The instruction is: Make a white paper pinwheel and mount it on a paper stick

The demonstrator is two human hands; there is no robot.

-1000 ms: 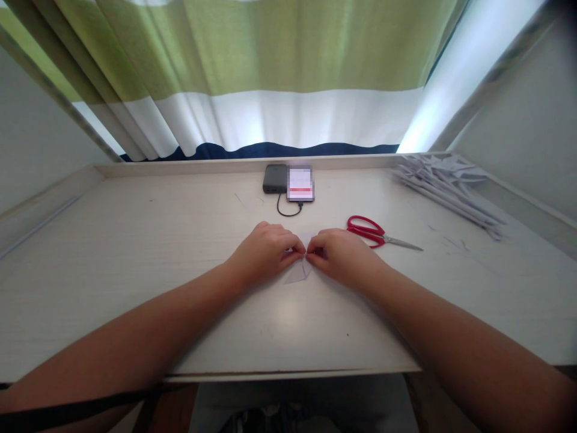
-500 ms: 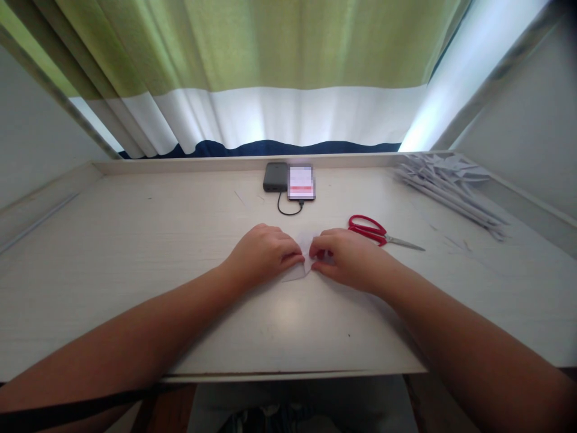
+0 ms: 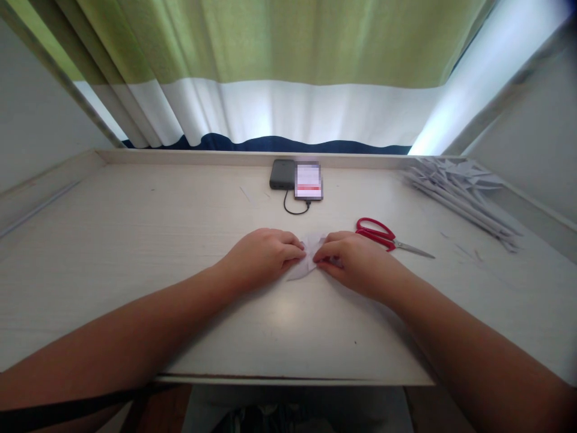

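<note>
Paper, white and folded, shows wider

Left hand and right hand have drawn apart, fingers clamped on its sides; its folds seem to be opening on the pale wood-grained desk. Red-handled steel scissors lie beyond the right.

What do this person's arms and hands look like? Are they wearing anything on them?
The left hand and right hand are both bare: no gloves, and no rings on the fingers that show. No sleeves, watch or bracelet can be seen either. A black strap crosses the picture by the left arm, but I can't tell what it belongs to.
</note>
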